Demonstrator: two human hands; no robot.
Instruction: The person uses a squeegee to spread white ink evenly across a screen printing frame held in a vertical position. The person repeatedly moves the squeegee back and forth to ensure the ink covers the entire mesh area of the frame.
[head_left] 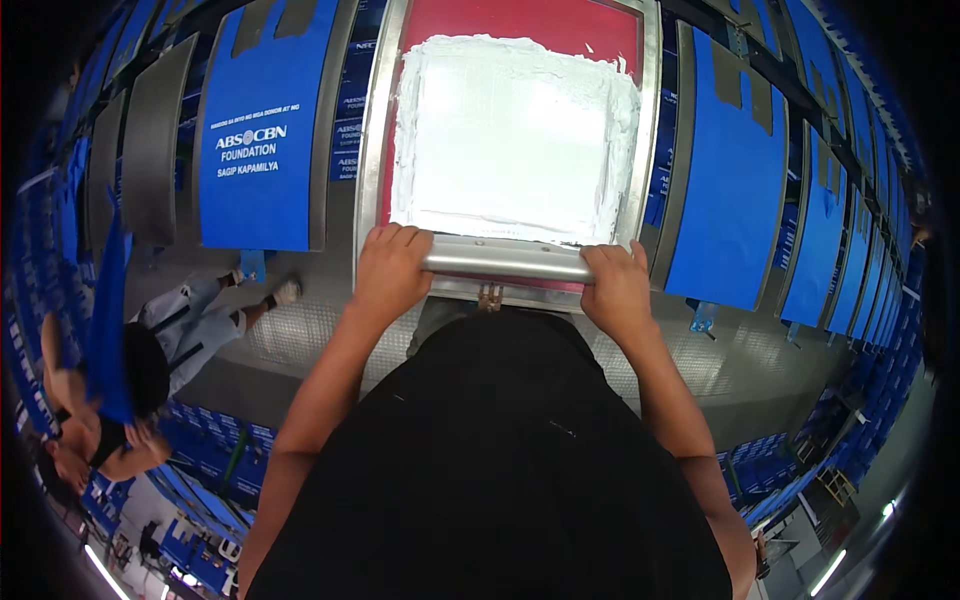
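Observation:
A silver metal squeegee (510,259) lies crosswise at the near end of a printing screen. My left hand (394,268) is closed round its left end, with the fingers over the top. My right hand (617,287) grips the right end the same way. The screen's metal frame (648,120) surrounds a red area (500,18), and white ink (510,140) covers a large square in the middle, thick and ragged along its edges. The squeegee's blade is hidden from view. Below it, a small metal clamp or hinge (490,298) shows at the frame's near edge.
Blue printed fabric pieces lie on grey boards to the left (258,190) and right (728,190), in long rows. At the far left a co-worker (130,390) handles a blue piece of cloth (112,320). A metal-plate floor (310,325) shows between the rows.

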